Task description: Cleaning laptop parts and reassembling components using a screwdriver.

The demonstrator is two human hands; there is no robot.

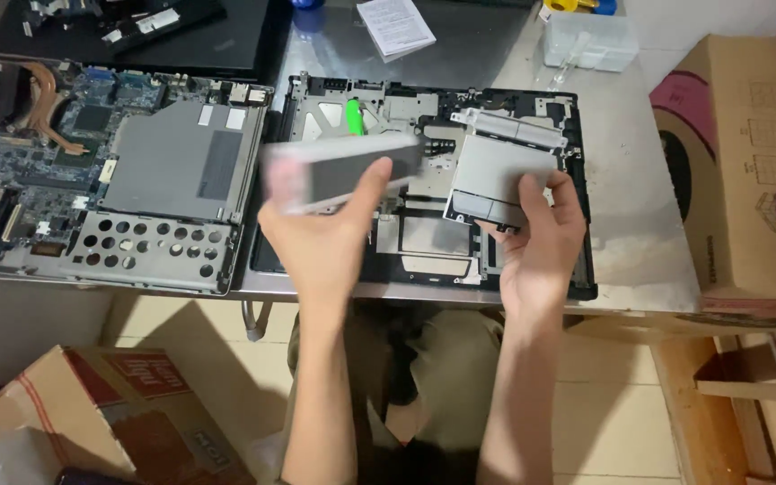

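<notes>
My left hand [325,242] grips a long flat grey metal piece [339,171], blurred with motion, above the left part of a black laptop palmrest frame [586,269] lying on the metal table [639,207]. My right hand [536,247] holds the lower edge of a grey touchpad module [500,166] that is tilted over the frame's right half. A green tool [354,117] lies inside the frame behind the grey piece.
An opened laptop base [110,171] with circuit board, fan and silver drive bay lies to the left. A white booklet [395,25] and clear plastic box [590,40] sit at the back. Cardboard boxes stand at right [738,171] and on the floor at lower left [119,413].
</notes>
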